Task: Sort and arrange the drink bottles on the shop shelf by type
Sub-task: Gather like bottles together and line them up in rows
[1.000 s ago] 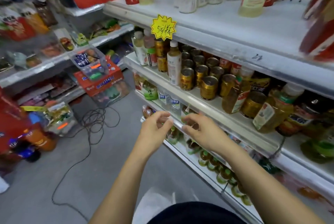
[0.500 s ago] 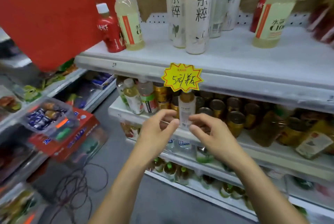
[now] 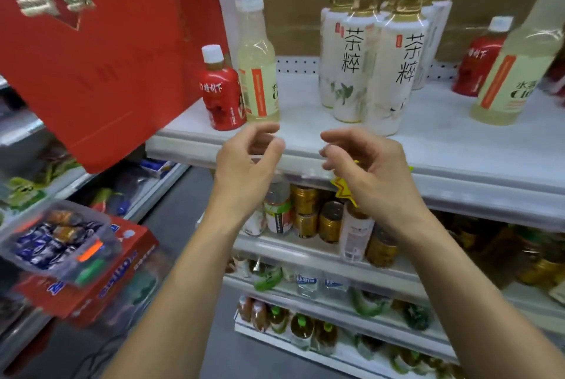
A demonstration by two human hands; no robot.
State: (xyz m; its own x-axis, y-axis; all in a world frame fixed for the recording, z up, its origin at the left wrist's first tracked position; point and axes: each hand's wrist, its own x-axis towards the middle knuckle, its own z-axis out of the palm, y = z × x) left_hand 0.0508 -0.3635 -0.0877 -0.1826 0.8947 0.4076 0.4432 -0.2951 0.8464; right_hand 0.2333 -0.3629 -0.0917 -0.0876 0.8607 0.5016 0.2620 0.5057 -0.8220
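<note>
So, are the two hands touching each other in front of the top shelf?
Apart. The head view shows a clear strip of the top shelf between the left hand and the right hand.

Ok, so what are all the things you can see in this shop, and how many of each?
white tea bottles: at least five, white with black writing, bunched mid top shelf
pale yellow bottles: two, yellow, one toward each side of the top shelf
red bottles: two, red with white caps, one next to each yellow bottle
gold cans: many, gold, lower shelf
star price tag: one, yellow, partly hidden behind the right hand
red box: one, red, upper left
tub of wrapped snacks: one, clear, lower left
left hand: one, empty, fingers loosely curled, by the top shelf's edge
right hand: one, empty, likewise
</note>
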